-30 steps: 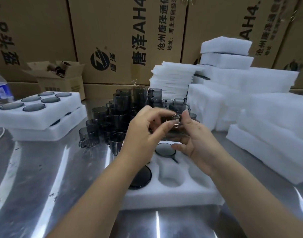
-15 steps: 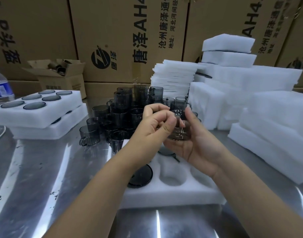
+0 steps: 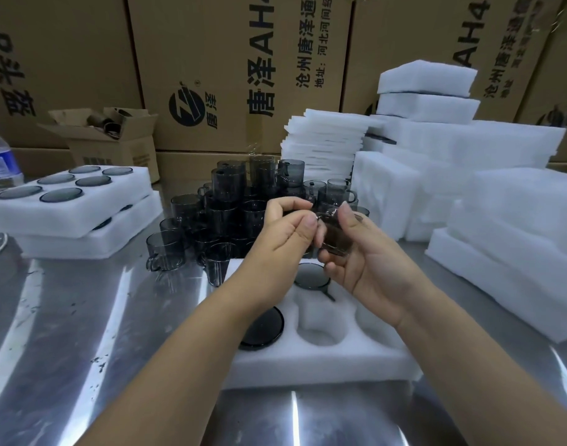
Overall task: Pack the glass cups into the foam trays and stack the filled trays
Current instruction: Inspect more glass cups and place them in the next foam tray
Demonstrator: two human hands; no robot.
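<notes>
**Both hands on one cup**

The right hand (image 3: 372, 265) grips a smoky glass cup (image 3: 335, 241) and the left hand (image 3: 285, 239) pinches its edge, just above the foam tray (image 3: 324, 360). Behind stands the cup pile (image 3: 230, 201) — at far left, two filled trays (image 3: 82, 207) lie stacked.

The right hand (image 3: 372, 268) holds a smoky glass cup (image 3: 335, 239) above the white foam tray (image 3: 324, 362), fingers curled round its side, while the left hand (image 3: 282, 243) pinches at its rim. Two seated cups (image 3: 262, 329) show as dark discs in the tray's pockets, one front left, one further back. Just behind the tray a heap of loose cups (image 3: 224, 214) stands on the steel table (image 3: 66, 333), and two filled trays (image 3: 82, 217) are stacked at far left.
</notes>
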